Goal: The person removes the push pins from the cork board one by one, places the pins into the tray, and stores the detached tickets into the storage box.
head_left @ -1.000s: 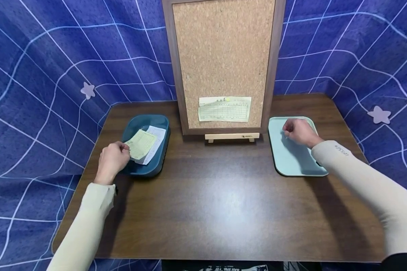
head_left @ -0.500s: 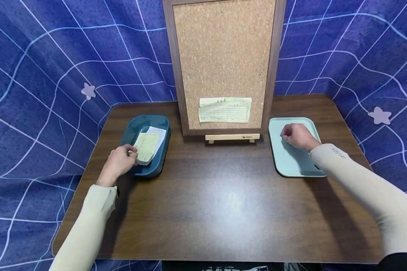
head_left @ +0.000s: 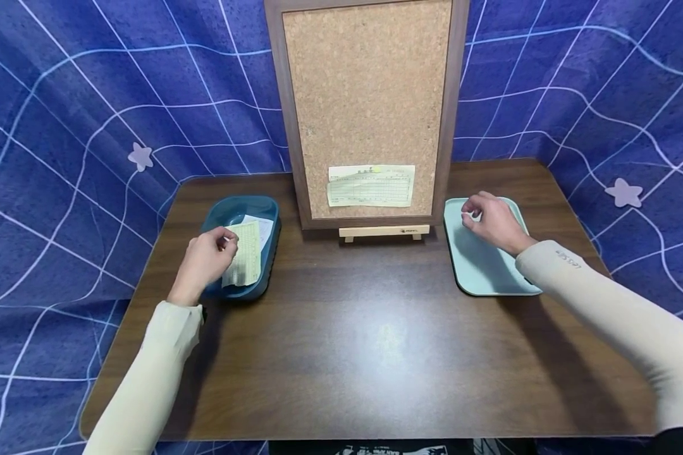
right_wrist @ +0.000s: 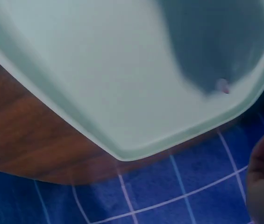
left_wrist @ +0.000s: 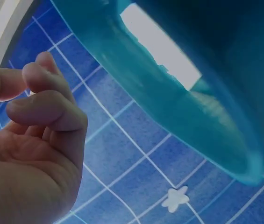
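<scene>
In the head view my left hand [head_left: 207,260] is over the near left side of a dark blue bin [head_left: 269,265], pinching the upper edge of a pale yellow-green printed slip [head_left: 247,258]. A white paper [head_left: 265,229] lies in the bin behind the slip. My right hand [head_left: 496,222] is above a pale mint tray [head_left: 492,272], its thumb and index fingertips together. Around them, in the right wrist view, shows a small reddish shine, like a pushpin. One small clear pinkish pushpin [right_wrist: 223,86] lies on the tray near its rim, at the hand's shadow.
Between bin and tray, a framed cork board [head_left: 370,88] stands on a small wooden easel stand [head_left: 384,231] at the back of the brown table [head_left: 341,354]. One form slip [head_left: 370,188] is on its lower part with a yellow pin. Blue patterned cloth [head_left: 62,158] hangs behind.
The left hand has moved right and up, and the slip has turned more upright with it. The right hand has risen slightly from the tray, its fingers now forming a ring. The view has shifted a little.
</scene>
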{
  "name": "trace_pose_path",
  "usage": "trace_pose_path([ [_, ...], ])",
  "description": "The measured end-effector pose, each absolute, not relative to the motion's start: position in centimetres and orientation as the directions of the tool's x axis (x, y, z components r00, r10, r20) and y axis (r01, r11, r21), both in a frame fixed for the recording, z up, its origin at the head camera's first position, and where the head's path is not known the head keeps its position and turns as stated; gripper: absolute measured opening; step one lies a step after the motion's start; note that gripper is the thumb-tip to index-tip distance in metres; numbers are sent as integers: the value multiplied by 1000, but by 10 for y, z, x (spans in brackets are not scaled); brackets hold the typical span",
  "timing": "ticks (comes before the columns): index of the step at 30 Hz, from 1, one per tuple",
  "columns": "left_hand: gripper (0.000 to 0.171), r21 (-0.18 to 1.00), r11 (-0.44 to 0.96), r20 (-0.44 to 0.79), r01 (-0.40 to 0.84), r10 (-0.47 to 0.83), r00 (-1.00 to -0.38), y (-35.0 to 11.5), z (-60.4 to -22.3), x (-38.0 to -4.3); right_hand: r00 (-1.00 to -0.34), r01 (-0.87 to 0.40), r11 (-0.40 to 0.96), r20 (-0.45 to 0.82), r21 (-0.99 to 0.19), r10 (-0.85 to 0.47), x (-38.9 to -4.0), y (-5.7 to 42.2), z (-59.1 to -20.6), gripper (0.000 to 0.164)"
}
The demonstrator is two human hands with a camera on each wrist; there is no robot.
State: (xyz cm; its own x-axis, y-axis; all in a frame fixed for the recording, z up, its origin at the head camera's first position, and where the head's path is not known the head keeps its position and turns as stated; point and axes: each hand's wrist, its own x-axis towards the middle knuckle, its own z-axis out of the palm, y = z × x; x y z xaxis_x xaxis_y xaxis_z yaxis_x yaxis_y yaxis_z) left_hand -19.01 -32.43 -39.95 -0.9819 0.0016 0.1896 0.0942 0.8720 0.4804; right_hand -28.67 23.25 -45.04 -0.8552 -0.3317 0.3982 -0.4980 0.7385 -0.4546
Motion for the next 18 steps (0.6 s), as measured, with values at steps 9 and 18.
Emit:
trace_pose_path([
  [9, 19, 509, 843, 241, 173, 53, -969, -295, -390, -203, -752, -613, 671, 568, -418, -333, -278, 213, -431, 8],
  [18, 20, 559, 807, 228, 188, 68, -971, -266, -385, -217, -711, -667, 618, 605, -417, -359, -277, 202, -422, 6],
])
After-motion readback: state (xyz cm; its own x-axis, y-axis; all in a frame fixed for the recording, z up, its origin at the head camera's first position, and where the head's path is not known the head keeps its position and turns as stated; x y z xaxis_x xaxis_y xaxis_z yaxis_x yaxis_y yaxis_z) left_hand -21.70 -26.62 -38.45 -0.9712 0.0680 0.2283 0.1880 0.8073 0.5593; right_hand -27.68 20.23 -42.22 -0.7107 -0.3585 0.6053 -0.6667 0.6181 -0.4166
